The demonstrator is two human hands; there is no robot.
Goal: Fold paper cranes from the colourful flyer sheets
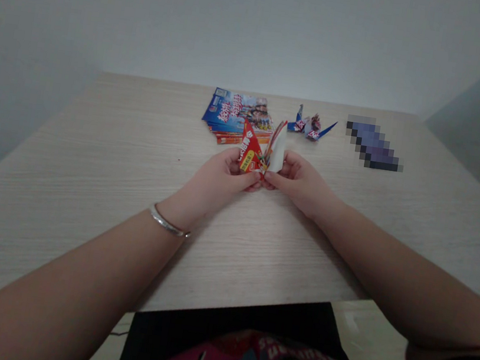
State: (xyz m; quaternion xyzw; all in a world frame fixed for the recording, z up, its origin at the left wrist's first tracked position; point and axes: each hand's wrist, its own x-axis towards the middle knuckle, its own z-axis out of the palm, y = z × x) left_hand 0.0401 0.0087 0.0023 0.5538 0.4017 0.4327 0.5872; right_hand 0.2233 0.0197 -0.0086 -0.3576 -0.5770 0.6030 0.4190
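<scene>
Between my two hands is a folded sheet of printed paper [250,150], red and yellow on one side with a white flap on the right. Its points stand upward and spread apart. My left hand [235,170] pinches its lower left part, thumb on the near side. At the lower right, my right hand [294,178] grips it the same way, and the two thumb tips nearly meet at the bottom. Fingers behind the paper are partly hidden. Just beyond it lies a fanned stack of printed leaflets [232,110]. A blue folded paper crane [312,126] sits right of the stack.
A blurred-out dark rectangular object [374,144] lies at the back right of the pale wooden table [105,155]. A white wall [261,28] rises behind the table's far edge. The table's near edge is close to my lap.
</scene>
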